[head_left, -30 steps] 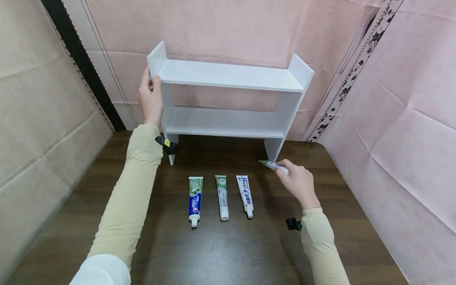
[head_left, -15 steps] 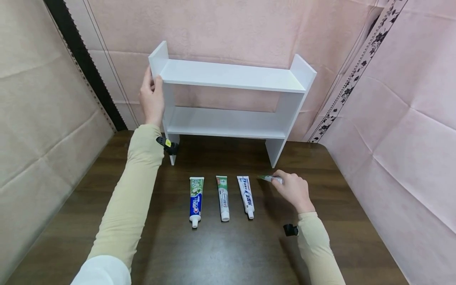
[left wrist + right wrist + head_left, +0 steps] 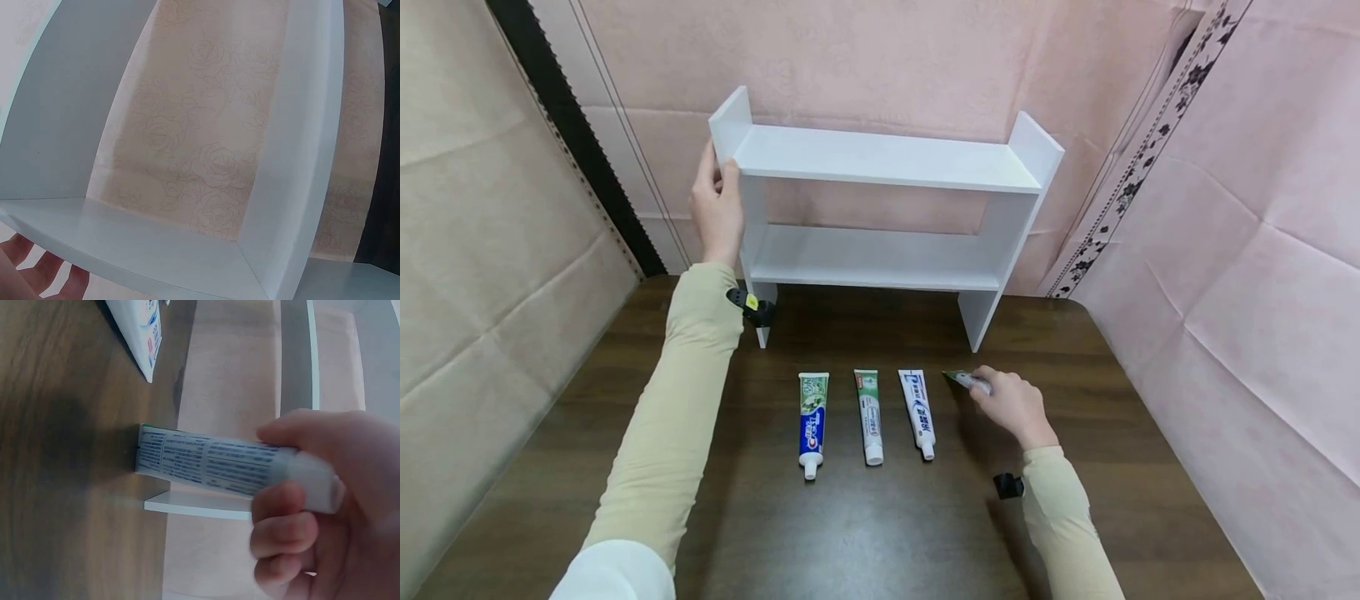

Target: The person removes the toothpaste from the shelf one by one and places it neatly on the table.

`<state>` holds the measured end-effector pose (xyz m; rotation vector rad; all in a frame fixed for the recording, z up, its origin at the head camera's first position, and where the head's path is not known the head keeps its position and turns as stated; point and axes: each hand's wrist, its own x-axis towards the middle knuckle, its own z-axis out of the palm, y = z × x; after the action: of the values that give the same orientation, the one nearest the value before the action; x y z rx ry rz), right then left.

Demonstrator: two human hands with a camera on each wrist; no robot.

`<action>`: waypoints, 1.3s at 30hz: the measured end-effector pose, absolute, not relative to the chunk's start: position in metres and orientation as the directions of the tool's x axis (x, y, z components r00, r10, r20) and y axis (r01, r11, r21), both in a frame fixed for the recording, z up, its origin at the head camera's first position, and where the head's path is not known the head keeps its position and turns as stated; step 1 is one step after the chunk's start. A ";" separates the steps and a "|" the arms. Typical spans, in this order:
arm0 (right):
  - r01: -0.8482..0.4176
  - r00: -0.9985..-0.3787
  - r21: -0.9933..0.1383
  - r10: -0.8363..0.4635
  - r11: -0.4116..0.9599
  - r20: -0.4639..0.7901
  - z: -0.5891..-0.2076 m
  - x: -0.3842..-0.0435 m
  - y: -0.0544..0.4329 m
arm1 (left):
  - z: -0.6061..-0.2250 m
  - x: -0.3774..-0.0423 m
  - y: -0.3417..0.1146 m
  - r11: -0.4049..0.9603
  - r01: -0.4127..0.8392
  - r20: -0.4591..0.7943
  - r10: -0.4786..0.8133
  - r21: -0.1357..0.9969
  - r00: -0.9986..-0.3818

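In the head view, a white two-tier shelf [image 3: 880,158] stands at the back of the table. My left hand [image 3: 718,208] holds its left side panel; the left wrist view shows curled fingers [image 3: 75,284] behind that panel [image 3: 125,240]. My right hand [image 3: 1011,407] grips a toothpaste tube [image 3: 212,462] by its cap end, in front of the shelf's right foot. The tube's flat end points left, low over the wood; whether it touches the table I cannot tell. Left of it lie a blue-and-white tube [image 3: 917,410], a green-and-white tube [image 3: 868,417] and a green-and-blue tube [image 3: 812,421].
The brown wooden table [image 3: 820,542] carries everything. Pink patterned cloth [image 3: 880,58] hangs right behind the shelf, and more cloth [image 3: 1262,250] closes off the right side. A pale cloth wall [image 3: 497,250] stands at the left.
My right hand has come down and slightly left with its toothpaste tube, away from the shelf's right foot. The left hand, the shelf and the lying tubes stay put.
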<state>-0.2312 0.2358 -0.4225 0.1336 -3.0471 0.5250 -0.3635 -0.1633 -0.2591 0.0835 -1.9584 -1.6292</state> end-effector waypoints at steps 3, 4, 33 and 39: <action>-0.075 -0.996 -0.308 -0.086 0.949 -0.021 -0.427 -0.232 0.236 | -0.259 -0.364 -0.163 0.257 0.309 0.392 -0.406 0.916 -0.825; -0.070 -0.995 -0.300 -0.087 0.951 -0.043 -0.428 -0.232 0.236 | -0.259 -0.364 -0.163 0.256 0.309 0.392 -0.407 0.916 -0.825; 0.018 -0.954 -0.314 -0.078 0.949 -0.291 -0.443 -0.224 0.233 | -0.258 -0.364 -0.165 0.256 0.286 0.372 -0.412 0.923 -0.832; -0.012 -0.942 -0.256 -0.097 0.967 -0.321 -0.447 -0.219 0.231 | -0.257 -0.362 -0.163 0.253 0.289 0.373 -0.410 0.923 -0.833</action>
<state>-0.2194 0.2314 -0.4470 0.0980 -3.4486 0.4456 -0.3619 -0.1635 -0.2571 0.1095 -1.9723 -1.6298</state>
